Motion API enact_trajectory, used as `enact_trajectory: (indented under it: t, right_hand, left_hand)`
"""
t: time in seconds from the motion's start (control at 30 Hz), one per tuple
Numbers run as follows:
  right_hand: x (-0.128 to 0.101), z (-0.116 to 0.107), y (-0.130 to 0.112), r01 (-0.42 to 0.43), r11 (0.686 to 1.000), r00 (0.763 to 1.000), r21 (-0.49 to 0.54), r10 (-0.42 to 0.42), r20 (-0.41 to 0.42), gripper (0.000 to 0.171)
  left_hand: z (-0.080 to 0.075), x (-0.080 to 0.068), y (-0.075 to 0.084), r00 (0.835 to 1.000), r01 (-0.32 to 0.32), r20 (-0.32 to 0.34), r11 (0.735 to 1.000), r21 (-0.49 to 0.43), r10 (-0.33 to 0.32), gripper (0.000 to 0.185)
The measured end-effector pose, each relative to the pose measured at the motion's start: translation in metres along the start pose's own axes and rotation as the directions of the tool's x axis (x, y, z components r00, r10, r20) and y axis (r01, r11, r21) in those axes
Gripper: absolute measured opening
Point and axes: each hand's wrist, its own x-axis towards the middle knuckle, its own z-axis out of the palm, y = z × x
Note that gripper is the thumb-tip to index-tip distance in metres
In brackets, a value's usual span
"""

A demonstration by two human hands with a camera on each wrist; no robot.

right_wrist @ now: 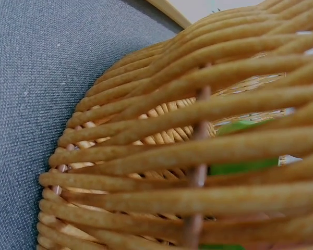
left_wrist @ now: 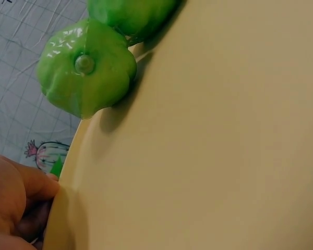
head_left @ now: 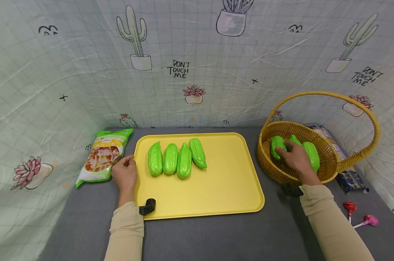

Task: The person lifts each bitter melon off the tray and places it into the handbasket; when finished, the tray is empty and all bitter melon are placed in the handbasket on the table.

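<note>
A yellow tray (head_left: 223, 181) lies in the middle of the grey table, with several glossy green gourds (head_left: 176, 159) lined up side by side on its far left part. My left hand (head_left: 125, 174) is at the tray's left rim, its curled fingers (left_wrist: 21, 198) gripping the edge. In the left wrist view the nearest gourd (left_wrist: 86, 67) is seen end-on. To the right stands a wicker basket (head_left: 272, 166) with a tall handle and three green gourds in it. My right hand (head_left: 295, 157) reaches inside and curls over the middle gourd (head_left: 295, 139). Green shows through the weave (right_wrist: 240, 166).
A green snack bag (head_left: 103, 157) lies just left of the tray. Behind the basket lies a dark patterned packet (head_left: 350, 179). Two lollipops (head_left: 360, 214) lie on the table at the right front. A cactus-print cloth (head_left: 190, 72) walls in the back and both sides.
</note>
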Motion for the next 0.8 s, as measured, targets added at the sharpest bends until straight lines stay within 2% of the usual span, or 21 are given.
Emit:
enact_trajectory:
  t: [0.33, 0.8]
  right_hand:
    - [-0.0002, 0.0005, 0.0003, 0.029, 0.999, 0.999, -0.033, -0.028, 0.015, 0.076]
    - [-0.0058, -0.001, -0.0042, 0.039, 0.999, 0.999, -0.029, -0.038, 0.016, 0.073]
  left_hand:
    - [-0.0007, -0.0001, 0.0, 1.0, 0.009, -0.003, 1.0, 0.004, -0.009, 0.031]
    - [0.0003, 0.0008, -0.0017, 1.0, 0.009, 0.002, 1.0, -0.002, -0.009, 0.03]
